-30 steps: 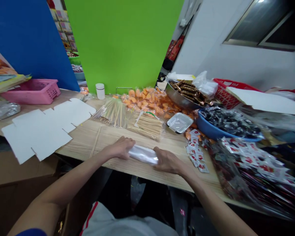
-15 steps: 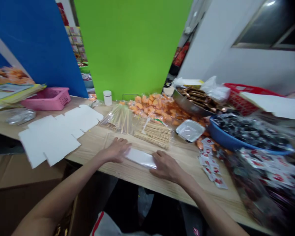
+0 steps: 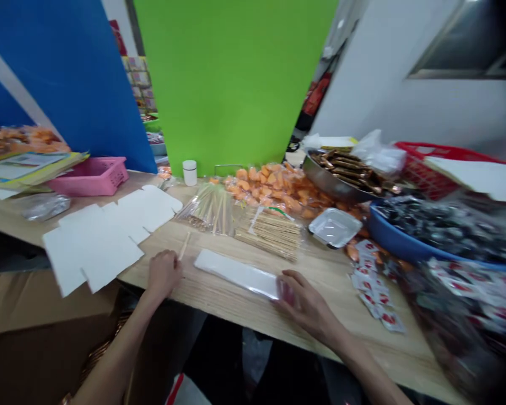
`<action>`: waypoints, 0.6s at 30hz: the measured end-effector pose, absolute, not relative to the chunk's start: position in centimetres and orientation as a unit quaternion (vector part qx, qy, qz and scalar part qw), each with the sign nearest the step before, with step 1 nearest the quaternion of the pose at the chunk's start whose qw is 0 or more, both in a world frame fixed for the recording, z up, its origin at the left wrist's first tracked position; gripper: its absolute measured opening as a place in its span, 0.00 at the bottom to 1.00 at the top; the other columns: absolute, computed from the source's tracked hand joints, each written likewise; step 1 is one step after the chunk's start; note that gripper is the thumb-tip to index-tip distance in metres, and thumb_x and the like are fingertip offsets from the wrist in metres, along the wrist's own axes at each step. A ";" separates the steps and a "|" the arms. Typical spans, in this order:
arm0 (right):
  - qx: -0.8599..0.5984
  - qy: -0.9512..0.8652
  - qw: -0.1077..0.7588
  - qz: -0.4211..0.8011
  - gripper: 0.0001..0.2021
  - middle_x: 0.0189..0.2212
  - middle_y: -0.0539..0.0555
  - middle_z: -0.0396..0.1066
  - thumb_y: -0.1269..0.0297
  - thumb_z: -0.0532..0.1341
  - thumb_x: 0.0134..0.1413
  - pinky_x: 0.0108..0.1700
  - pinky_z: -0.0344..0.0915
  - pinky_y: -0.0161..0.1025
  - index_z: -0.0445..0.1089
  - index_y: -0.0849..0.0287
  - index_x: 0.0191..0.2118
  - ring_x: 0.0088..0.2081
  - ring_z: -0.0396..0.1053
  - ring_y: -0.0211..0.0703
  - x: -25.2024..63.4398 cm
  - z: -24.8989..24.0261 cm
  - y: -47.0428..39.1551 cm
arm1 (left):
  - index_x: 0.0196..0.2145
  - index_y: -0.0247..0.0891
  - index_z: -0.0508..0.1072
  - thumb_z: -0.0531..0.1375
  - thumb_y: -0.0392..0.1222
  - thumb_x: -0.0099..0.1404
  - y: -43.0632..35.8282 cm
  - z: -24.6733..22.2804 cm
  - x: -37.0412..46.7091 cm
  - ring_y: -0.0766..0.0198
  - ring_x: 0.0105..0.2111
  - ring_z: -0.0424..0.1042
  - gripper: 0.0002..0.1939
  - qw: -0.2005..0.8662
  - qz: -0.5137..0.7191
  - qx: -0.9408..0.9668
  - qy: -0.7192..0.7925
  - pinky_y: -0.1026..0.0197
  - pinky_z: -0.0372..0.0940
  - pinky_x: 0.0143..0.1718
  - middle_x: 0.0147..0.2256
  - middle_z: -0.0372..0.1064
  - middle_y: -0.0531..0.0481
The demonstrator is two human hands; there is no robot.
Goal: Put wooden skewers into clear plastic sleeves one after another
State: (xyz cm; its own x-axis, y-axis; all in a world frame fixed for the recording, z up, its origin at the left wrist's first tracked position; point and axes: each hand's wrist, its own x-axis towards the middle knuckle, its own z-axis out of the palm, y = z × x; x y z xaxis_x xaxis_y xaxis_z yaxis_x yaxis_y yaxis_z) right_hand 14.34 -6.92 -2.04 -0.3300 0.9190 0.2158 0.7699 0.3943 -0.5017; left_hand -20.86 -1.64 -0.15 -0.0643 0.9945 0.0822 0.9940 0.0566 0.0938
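A long white strip in a clear plastic sleeve [image 3: 236,273] lies slantwise on the wooden table in front of me. My right hand [image 3: 306,304] grips its right end, where the clear film shows between thumb and fingers. To the left of the strip, my left hand [image 3: 164,274] is closed, its knuckles toward the strip. A thin pale wooden stick [image 3: 185,246] juts up from its fingers. Behind the strip lie a bag of flat pale sticks [image 3: 213,208] and a bundle of thin bamboo sticks [image 3: 274,232] in clear wrapping.
White cut card sheets [image 3: 105,242] and a pink basket [image 3: 90,177] are on the left. Orange wrapped pieces [image 3: 274,183] line the green panel [image 3: 236,79]. A foil tray [image 3: 335,226], a red-and-white sachet strip [image 3: 375,289] and a blue basin [image 3: 383,239] stand right.
My left hand has left the sleeve and moved left to the wooden stick, closing there. The sleeve now shows at greater length. My right hand stays at its right end.
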 end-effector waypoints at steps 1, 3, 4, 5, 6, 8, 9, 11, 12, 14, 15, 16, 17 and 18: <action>-0.532 -0.796 0.241 0.161 0.17 0.50 0.62 0.63 0.62 0.58 0.51 0.50 0.64 0.46 0.64 0.60 0.48 0.50 0.64 0.49 14.1 -1.7 -7.0 | 0.27 0.36 0.67 0.50 0.36 0.58 -1.4 -0.2 -20.9 0.58 0.34 0.69 0.07 0.011 0.066 0.682 0.728 0.59 0.59 0.35 0.31 0.71 0.44; -0.539 -0.787 0.248 0.167 0.17 0.49 0.61 0.63 0.64 0.59 0.50 0.51 0.64 0.46 0.65 0.59 0.47 0.50 0.64 0.49 14.0 -1.3 -7.0 | 0.26 0.37 0.67 0.50 0.35 0.58 -0.9 -0.3 -21.0 0.59 0.31 0.69 0.08 0.022 0.070 0.675 0.734 0.61 0.57 0.32 0.29 0.71 0.46; -0.541 -0.784 0.254 0.168 0.17 0.50 0.61 0.63 0.64 0.58 0.50 0.51 0.64 0.46 0.65 0.59 0.47 0.51 0.64 0.49 14.1 -1.3 -7.1 | 0.26 0.37 0.66 0.49 0.36 0.58 -0.7 -0.2 -21.2 0.59 0.31 0.69 0.08 0.025 0.072 0.672 0.737 0.61 0.57 0.31 0.28 0.71 0.46; -0.544 -0.780 0.260 0.168 0.16 0.50 0.61 0.63 0.65 0.58 0.50 0.51 0.64 0.46 0.65 0.58 0.47 0.51 0.64 0.49 14.4 -1.4 -7.3 | 0.26 0.38 0.66 0.49 0.35 0.59 -0.5 -0.1 -21.3 0.59 0.30 0.69 0.08 0.025 0.076 0.669 0.739 0.62 0.56 0.30 0.28 0.71 0.46; -0.547 -0.776 0.267 0.165 0.16 0.50 0.61 0.63 0.64 0.58 0.51 0.51 0.64 0.46 0.65 0.58 0.48 0.51 0.64 0.49 14.8 -1.6 -7.5 | 0.26 0.38 0.66 0.49 0.35 0.59 -0.3 0.1 -21.4 0.59 0.30 0.69 0.08 0.025 0.079 0.666 0.741 0.62 0.56 0.30 0.27 0.71 0.47; -0.556 -0.766 0.281 0.157 0.16 0.50 0.60 0.63 0.62 0.57 0.52 0.51 0.64 0.46 0.65 0.57 0.48 0.51 0.64 0.50 15.7 -2.5 -7.8 | 0.27 0.38 0.66 0.49 0.35 0.60 -0.2 0.5 -21.6 0.59 0.30 0.70 0.08 0.023 0.082 0.661 0.745 0.62 0.55 0.29 0.27 0.71 0.47; -0.560 -0.762 0.285 0.154 0.16 0.50 0.60 0.63 0.61 0.57 0.52 0.51 0.64 0.47 0.65 0.56 0.48 0.50 0.65 0.50 16.2 -3.0 -7.9 | 0.28 0.38 0.66 0.48 0.35 0.60 -0.1 0.7 -21.7 0.59 0.30 0.70 0.08 0.022 0.082 0.659 0.747 0.62 0.55 0.29 0.27 0.71 0.47; -0.563 -0.757 0.289 0.161 0.16 0.50 0.59 0.64 0.59 0.57 0.53 0.50 0.65 0.46 0.66 0.55 0.47 0.50 0.66 0.50 17.0 -3.8 -7.8 | 0.28 0.38 0.67 0.48 0.36 0.61 0.0 0.9 -21.8 0.58 0.31 0.70 0.09 0.017 0.081 0.657 0.749 0.62 0.54 0.28 0.27 0.72 0.47; -0.560 -0.757 0.291 0.169 0.15 0.50 0.59 0.64 0.59 0.57 0.53 0.50 0.65 0.46 0.66 0.55 0.47 0.49 0.66 0.50 17.2 -3.9 -7.7 | 0.29 0.38 0.67 0.48 0.36 0.61 0.1 1.0 -21.9 0.58 0.31 0.70 0.09 0.015 0.080 0.655 0.751 0.62 0.54 0.28 0.28 0.72 0.46; -0.552 -0.755 0.300 0.190 0.14 0.49 0.59 0.64 0.59 0.56 0.54 0.48 0.66 0.44 0.67 0.56 0.46 0.49 0.67 0.49 17.3 -3.5 -7.1 | 0.28 0.38 0.67 0.48 0.36 0.61 0.2 1.2 -21.8 0.58 0.31 0.70 0.09 0.011 0.079 0.650 0.756 0.62 0.53 0.27 0.27 0.71 0.46; -0.547 -0.752 0.309 0.199 0.13 0.48 0.59 0.65 0.59 0.55 0.55 0.47 0.67 0.44 0.67 0.56 0.45 0.48 0.67 0.48 17.2 -3.0 -6.6 | 0.28 0.38 0.67 0.48 0.36 0.61 0.3 1.3 -21.7 0.58 0.30 0.70 0.09 0.011 0.080 0.647 0.758 0.63 0.53 0.27 0.27 0.71 0.47; -0.541 -0.751 0.319 0.204 0.13 0.47 0.59 0.65 0.60 0.55 0.55 0.45 0.67 0.43 0.67 0.57 0.44 0.48 0.67 0.48 17.1 -2.4 -6.0 | 0.28 0.38 0.66 0.48 0.36 0.61 0.4 1.5 -21.6 0.59 0.30 0.70 0.08 0.011 0.084 0.648 0.757 0.63 0.53 0.27 0.27 0.71 0.47; -0.537 -0.749 0.329 0.205 0.12 0.46 0.59 0.66 0.60 0.55 0.55 0.44 0.68 0.43 0.68 0.57 0.43 0.47 0.67 0.48 16.9 -1.8 -5.2 | 0.28 0.38 0.66 0.48 0.37 0.61 0.5 1.8 -21.5 0.59 0.29 0.70 0.08 0.011 0.092 0.650 0.755 0.63 0.54 0.28 0.26 0.70 0.48; -0.535 -0.748 0.340 0.199 0.11 0.45 0.59 0.67 0.61 0.55 0.55 0.43 0.67 0.43 0.68 0.58 0.42 0.46 0.67 0.47 16.7 -1.2 -4.3 | 0.28 0.38 0.65 0.48 0.37 0.61 0.7 2.0 -21.3 0.59 0.29 0.69 0.08 0.012 0.101 0.653 0.750 0.63 0.54 0.28 0.26 0.70 0.48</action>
